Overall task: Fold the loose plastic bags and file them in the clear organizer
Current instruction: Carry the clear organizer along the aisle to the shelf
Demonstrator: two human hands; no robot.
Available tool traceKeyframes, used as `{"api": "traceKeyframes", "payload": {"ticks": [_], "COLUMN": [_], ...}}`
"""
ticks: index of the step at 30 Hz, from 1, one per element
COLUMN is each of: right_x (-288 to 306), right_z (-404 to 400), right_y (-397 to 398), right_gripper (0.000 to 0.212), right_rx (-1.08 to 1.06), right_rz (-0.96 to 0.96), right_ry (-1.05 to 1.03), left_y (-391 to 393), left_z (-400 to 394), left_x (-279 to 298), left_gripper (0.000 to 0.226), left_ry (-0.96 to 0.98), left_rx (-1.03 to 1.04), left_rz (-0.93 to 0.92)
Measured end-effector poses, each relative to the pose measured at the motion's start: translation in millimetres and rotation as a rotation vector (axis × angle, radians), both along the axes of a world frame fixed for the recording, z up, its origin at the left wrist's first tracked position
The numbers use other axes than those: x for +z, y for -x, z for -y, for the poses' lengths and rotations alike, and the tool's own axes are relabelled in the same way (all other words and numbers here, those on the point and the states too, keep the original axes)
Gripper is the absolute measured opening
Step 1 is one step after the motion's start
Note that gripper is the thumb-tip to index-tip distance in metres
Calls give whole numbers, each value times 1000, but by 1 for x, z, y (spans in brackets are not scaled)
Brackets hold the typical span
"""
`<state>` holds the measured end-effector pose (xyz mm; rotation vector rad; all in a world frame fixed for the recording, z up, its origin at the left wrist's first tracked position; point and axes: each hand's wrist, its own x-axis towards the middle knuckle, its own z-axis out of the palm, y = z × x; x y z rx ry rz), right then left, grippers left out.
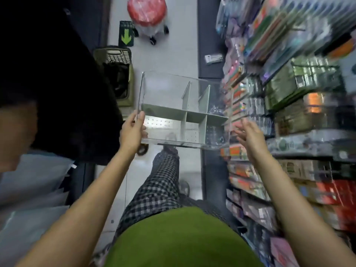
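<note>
Shop aisle, pale floor (169, 60) below. One left hand (133, 132) grips the left wall of one clear organizer (183, 112), held in the air; one right hand (250, 135) hovers just beside its right wall, fingers spread, holding nothing. Two grey dividers stand inside. One red stool (147, 11) stands beyond.

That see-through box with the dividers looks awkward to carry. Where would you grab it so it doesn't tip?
By its two end walls, one hand from each side. The clear organizer is wide and held in mid-air. The left hand already grips the left wall's edge, while the right hand is open beside the right wall. Gripping that wall too should balance it; the smooth front gives nothing to hold.
</note>
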<state>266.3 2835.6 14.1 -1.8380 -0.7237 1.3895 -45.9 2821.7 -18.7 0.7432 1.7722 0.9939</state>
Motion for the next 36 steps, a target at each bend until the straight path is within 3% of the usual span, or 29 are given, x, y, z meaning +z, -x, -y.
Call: {"api": "traceKeyframes", "payload": {"ticks": [5,14,20,25,31,36], "right_x": [-8,-1,-4,-16,-11,1], "right_z": [-140,-383,-540,-701,-901,-1039], "right_y": [18,50,78,123,190,278], "right_gripper": [20,14,33,33,22,24], "right_rx": [13,52,99,253,558,837], "right_rz": [61,146,139,111,129,139], "right_ry": [-28,-33,13,18,-18,-34], "left_y": [28,78,125,174,204,224], "left_z": [-156,-408,-523,-610,-701,-745], "left_x": [-19,-1,-2,-8,7,16], "left_gripper": [52,44,52,51,28,6], "left_ry": [-41,-84,-84,-78,-48,-62], "left_rx": [76,103,163,359,661,938], "left_rz": [107,39,6,0,-62,-44]}}
